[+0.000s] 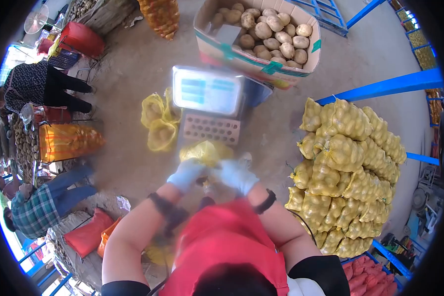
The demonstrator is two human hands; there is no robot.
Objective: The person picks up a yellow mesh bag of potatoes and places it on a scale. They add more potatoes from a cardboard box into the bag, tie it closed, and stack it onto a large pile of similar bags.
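Note:
My left hand (187,173), in a pale glove, is closed on the near edge of a yellow mesh bag (201,152). My right hand (236,176), gloved too and slightly blurred, grips the same bag from the other side. What the bag holds is hard to make out. It is at the near end of a weighing scale (211,129), just below its keypad; the scale's lit display (207,90) stands behind. Left of the scale, several yellow mesh bags (162,134) of potatoes sit on the floor.
A cardboard box (281,74) of potatoes stands beyond the scale. Stacked yellow potato bags (348,167) rise on the right beside a blue metal beam (385,88). Two people, one in a plaid shirt (37,207), bend over potatoes at left. Red sacks (367,276) lie lower right.

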